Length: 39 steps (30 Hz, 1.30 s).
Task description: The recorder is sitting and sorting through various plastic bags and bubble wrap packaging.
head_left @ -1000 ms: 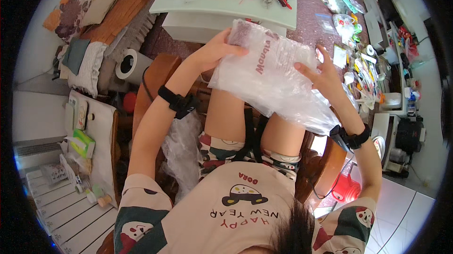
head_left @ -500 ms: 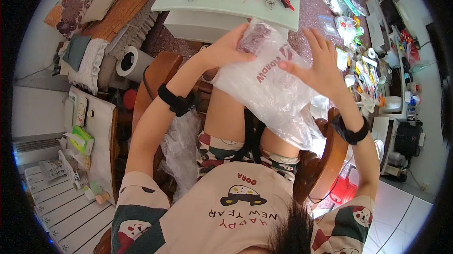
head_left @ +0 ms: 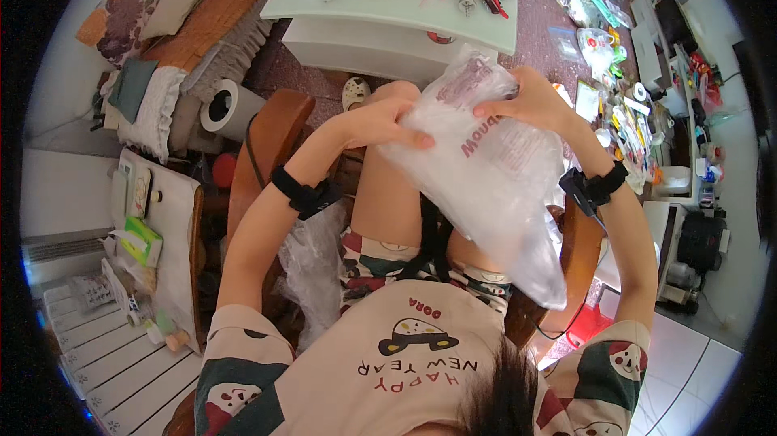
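The left hand (head_left: 376, 123), at the centre of the frame, pinches the left edge of a clear plastic bag (head_left: 486, 193) with its thumb laid on top; the right hand (head_left: 544, 104), right of upper centre, grips the bag near its upper right side, thumb over the red print and fingers curled behind. The bag spreads between the two hands, above the thighs (head_left: 384, 201), its long axis slanting from upper centre down toward the lower right, where a loose end hangs near the wooden armrest (head_left: 581, 262). Its top edge points toward the pale table (head_left: 324, 5) at the top of the frame, and the right hand is the nearer to that edge. Most fingers of both hands are hidden behind the plastic, so how firmly they press cannot be told. Glare and creases make the bag's mouth and any contents hard to make out. A second crumpled clear sheet (head_left: 312, 262), left of centre, is partly covered by the left forearm.
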Motion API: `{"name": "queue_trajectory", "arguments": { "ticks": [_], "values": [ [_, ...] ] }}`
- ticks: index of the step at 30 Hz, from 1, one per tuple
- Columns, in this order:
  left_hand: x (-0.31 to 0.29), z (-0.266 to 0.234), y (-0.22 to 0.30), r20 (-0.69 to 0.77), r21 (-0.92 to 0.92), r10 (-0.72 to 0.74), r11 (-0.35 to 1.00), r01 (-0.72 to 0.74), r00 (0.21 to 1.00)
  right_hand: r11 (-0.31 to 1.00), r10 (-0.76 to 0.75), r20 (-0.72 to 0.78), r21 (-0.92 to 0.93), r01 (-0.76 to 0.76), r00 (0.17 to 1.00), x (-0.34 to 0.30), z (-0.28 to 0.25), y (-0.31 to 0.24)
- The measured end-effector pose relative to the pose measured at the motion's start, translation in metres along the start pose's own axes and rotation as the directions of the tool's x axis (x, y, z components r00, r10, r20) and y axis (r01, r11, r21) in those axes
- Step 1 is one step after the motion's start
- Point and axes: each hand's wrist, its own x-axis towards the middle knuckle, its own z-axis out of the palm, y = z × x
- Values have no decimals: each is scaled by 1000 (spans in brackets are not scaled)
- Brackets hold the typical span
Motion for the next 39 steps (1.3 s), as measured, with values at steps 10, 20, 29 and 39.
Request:
{"name": "queue_trajectory", "arguments": {
  "ticks": [10, 20, 29, 39],
  "values": [
    [3, -26, 20, -126, 69, 133, 990, -125, 983, 893, 165, 101, 406, -192, 981, -40, -1, 21],
    [31, 3, 0, -339, -514, 112, 810, -284, 934, 784, 262, -97, 601, -154, 960, -20, -1, 45],
    [41, -11, -4, -513, -473, 4, 833, -286, 859, 742, 466, -213, 622, -249, 858, -18, 29, 59],
    [42, -23, -1, -407, -555, 129, 752, -356, 904, 485, 235, -299, 861, 155, 925, -16, 75, 11]
  ]
}}
